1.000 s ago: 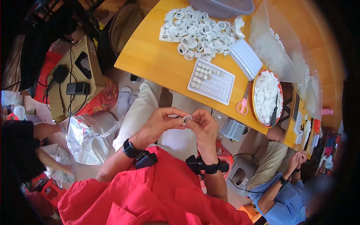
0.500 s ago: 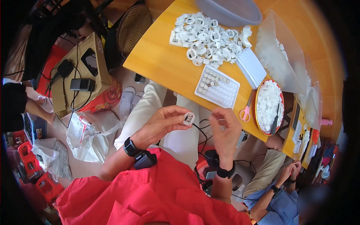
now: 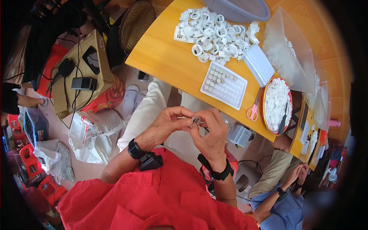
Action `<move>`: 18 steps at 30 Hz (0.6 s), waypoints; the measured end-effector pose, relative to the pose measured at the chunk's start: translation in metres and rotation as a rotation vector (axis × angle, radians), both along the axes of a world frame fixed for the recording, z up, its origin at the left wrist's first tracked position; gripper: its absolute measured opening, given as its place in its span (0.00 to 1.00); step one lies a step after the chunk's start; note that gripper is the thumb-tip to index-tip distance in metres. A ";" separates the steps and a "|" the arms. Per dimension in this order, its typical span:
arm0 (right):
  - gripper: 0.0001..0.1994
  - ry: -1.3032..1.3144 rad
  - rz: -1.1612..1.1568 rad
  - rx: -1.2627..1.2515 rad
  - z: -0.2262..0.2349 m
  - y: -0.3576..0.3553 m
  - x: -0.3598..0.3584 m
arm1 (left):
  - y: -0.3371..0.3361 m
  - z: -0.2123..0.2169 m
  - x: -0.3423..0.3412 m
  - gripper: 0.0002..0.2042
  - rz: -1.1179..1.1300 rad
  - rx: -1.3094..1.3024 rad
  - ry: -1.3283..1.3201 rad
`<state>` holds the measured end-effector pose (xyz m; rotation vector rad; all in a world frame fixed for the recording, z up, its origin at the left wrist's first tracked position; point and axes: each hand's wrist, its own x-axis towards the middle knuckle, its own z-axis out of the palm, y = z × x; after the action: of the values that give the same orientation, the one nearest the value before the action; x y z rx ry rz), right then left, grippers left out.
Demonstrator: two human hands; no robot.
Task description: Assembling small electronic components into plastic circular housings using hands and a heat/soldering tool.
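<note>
In front of my red shirt, my left hand [image 3: 165, 123] pinches a small round white plastic part [image 3: 196, 120] with a dark spot on it. From the other side my right hand [image 3: 211, 134] closes thumb and forefinger on the same part, hiding much of it. Beyond my hands, on the yellow table, lies a white tray [image 3: 234, 100] with small round pale discs in some of its pockets. A heap of similar white ring-shaped parts [image 3: 209, 34] is spread behind it.
Pink-handled scissors [image 3: 252, 112] lie near the table edge, beside a red-rimmed bowl [image 3: 263, 111] of small white pieces. Stacked white trays [image 3: 260, 63] and a grey basket [image 3: 239, 11] stand farther back. Another person's hands [image 3: 299, 174] are at lower right. A cardboard box [image 3: 100, 57] stands left.
My right hand has come left and down to the small round part and now grips it together with my left hand. Before, its fingers were apart from the part.
</note>
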<state>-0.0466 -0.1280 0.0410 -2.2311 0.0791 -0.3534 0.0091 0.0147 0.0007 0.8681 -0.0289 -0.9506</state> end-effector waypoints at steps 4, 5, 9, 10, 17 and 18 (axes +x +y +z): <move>0.13 -0.021 -0.013 0.001 -0.001 0.002 -0.001 | 0.000 0.001 -0.001 0.08 -0.016 -0.004 0.023; 0.13 -0.021 -0.012 0.016 0.000 0.002 -0.001 | 0.000 0.000 -0.001 0.08 -0.015 -0.009 0.024; 0.13 -0.037 -0.015 0.046 0.001 0.003 -0.003 | 0.001 -0.003 -0.002 0.08 -0.015 -0.024 0.008; 0.13 -0.037 -0.016 0.046 0.000 0.003 -0.003 | 0.001 -0.003 -0.002 0.08 -0.018 -0.031 0.012; 0.13 -0.103 -0.018 -0.026 -0.008 0.002 -0.006 | 0.001 -0.005 -0.004 0.08 -0.049 0.003 0.086; 0.13 -0.097 -0.016 -0.024 -0.008 0.002 -0.005 | 0.001 -0.005 -0.004 0.08 -0.050 0.004 0.088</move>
<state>-0.0521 -0.1263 0.0328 -2.2341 0.0407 -0.4726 0.0053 0.0155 -0.0045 0.8321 0.0268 -1.0348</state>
